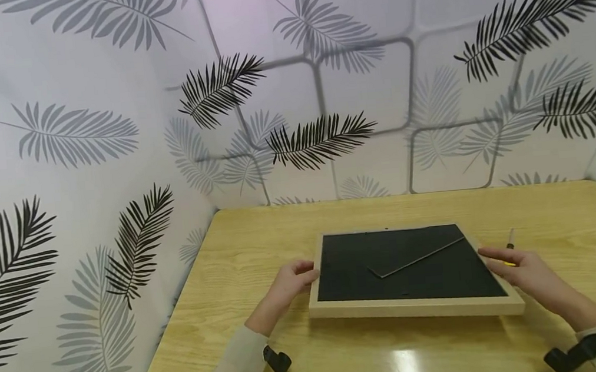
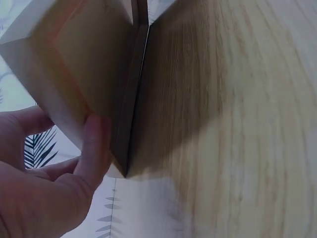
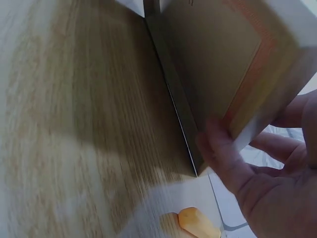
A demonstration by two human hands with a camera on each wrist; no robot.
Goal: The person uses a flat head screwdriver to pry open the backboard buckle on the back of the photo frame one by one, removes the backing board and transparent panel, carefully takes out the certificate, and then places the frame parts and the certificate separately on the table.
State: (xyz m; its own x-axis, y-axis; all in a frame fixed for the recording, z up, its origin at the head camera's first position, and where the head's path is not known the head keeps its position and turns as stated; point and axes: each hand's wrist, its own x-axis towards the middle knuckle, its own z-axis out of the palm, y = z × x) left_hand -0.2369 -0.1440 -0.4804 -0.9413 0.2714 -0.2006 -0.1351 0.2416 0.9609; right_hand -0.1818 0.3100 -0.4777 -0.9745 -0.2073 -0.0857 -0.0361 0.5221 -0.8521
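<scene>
A shallow wooden frame with a black panel is tilted over the table, its near edge raised. On the panel lies a thin L-shaped rod. My left hand grips the frame's left side, and in the left wrist view a digit presses under the rim. The right side is held by my right hand, likewise with a digit against the underside in the right wrist view. Underneath, a brown backing board with orange-red edging sits recessed; the far rim is down at the tabletop.
A screwdriver with a yellow-and-black handle lies on the wood-grain table just beyond my right hand, partly covered by it. Behind the table stands a wall covered in leaf-patterned paper.
</scene>
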